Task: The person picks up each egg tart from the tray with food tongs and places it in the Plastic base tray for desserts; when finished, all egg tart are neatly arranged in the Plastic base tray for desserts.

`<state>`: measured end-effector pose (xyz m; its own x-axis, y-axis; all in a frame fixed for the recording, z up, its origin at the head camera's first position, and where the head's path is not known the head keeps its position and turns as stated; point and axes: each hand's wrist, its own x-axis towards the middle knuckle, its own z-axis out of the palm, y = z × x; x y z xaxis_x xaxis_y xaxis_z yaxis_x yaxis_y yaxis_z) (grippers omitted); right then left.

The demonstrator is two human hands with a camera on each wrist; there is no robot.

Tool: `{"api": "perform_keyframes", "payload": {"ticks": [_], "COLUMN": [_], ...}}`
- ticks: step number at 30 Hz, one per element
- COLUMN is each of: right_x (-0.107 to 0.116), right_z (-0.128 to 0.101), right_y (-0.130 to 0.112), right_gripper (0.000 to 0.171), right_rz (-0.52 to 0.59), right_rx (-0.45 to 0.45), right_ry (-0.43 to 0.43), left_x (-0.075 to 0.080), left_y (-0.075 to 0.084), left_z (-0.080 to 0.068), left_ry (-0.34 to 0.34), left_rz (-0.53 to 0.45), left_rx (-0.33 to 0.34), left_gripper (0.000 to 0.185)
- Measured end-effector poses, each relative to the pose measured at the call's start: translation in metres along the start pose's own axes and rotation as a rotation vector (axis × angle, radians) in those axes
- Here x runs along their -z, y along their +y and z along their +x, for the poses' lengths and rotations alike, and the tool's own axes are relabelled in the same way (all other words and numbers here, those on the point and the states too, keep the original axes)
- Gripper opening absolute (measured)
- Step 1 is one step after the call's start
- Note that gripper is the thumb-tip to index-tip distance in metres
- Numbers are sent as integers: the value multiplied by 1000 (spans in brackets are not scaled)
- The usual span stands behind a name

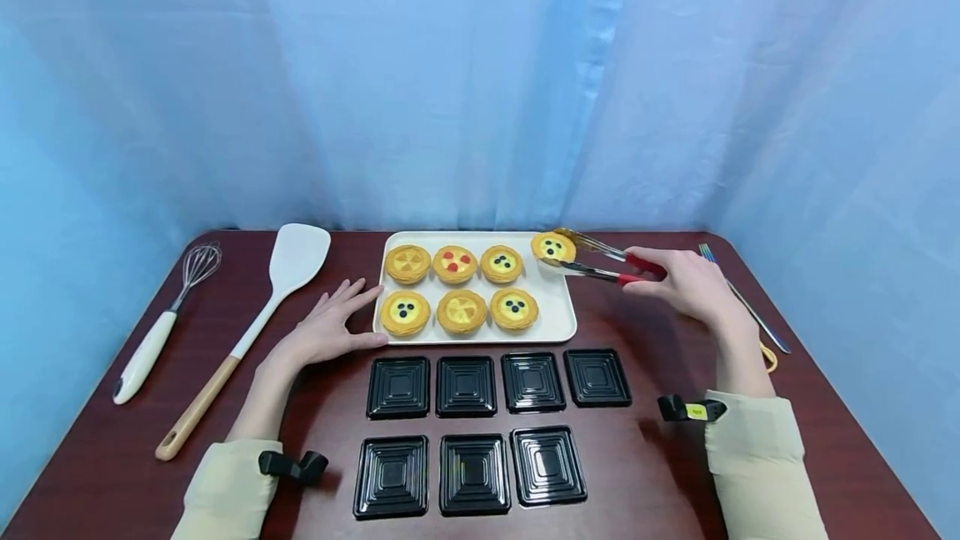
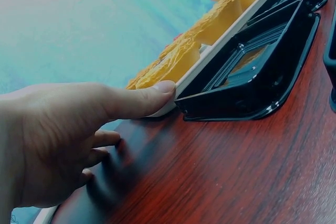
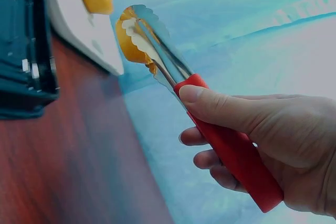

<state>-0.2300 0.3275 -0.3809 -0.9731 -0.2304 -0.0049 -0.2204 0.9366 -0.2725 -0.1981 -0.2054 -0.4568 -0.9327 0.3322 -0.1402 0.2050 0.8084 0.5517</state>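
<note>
The right hand [image 1: 686,282] gripped red-handled tongs [image 1: 600,261] pinching one tart [image 1: 553,247] at the far corner of the white tray [image 1: 558,319]. The left hand [image 1: 326,330], fingers spread, touched the tray's near corner. Six tarts remained there; seven black cups [image 1: 465,386] between the forearms were empty, so work looked barely begun.

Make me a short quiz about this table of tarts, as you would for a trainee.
1. True or false: the tongs in the right hand grip a tart.
2. How many black cups lie in front of the tray: A five, B seven, C nine?
3. What does the left hand touch with its thumb?

Key: 1 true. 2 B. 3 the tray's near left corner.
</note>
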Motion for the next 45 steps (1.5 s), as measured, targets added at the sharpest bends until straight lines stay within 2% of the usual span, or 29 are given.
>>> {"api": "perform_keyframes", "payload": {"ticks": [5,8,17,25,31,38,45], "right_x": [11,12,7,-9,-21,-31,-37], "right_z": [-9,-13,-13,-9,-9,-9,-11], "right_y": [-5,-14,-66,-121,-151,-167,-172], "right_gripper": [72,65,58,57,56,51,52], "right_rz": [8,42,70,45,21,13,-6], "right_rx": [10,54,180,372,498,564,572], "right_ry": [21,47,59,-27,-76,-136,-168], "left_x": [-1,0,1,2,5,10,8], "left_y": [5,8,10,10,7,6,8], "left_z": [6,9,12,10,7,4,3], "left_ry": [2,2,-5,-9,-15,-18,-12], "left_rz": [12,13,14,10,-1,-2,3], "left_rx": [-12,-18,-16,-17,-29,-44,-34], "left_gripper": [91,91,91,91,92,92,91]}}
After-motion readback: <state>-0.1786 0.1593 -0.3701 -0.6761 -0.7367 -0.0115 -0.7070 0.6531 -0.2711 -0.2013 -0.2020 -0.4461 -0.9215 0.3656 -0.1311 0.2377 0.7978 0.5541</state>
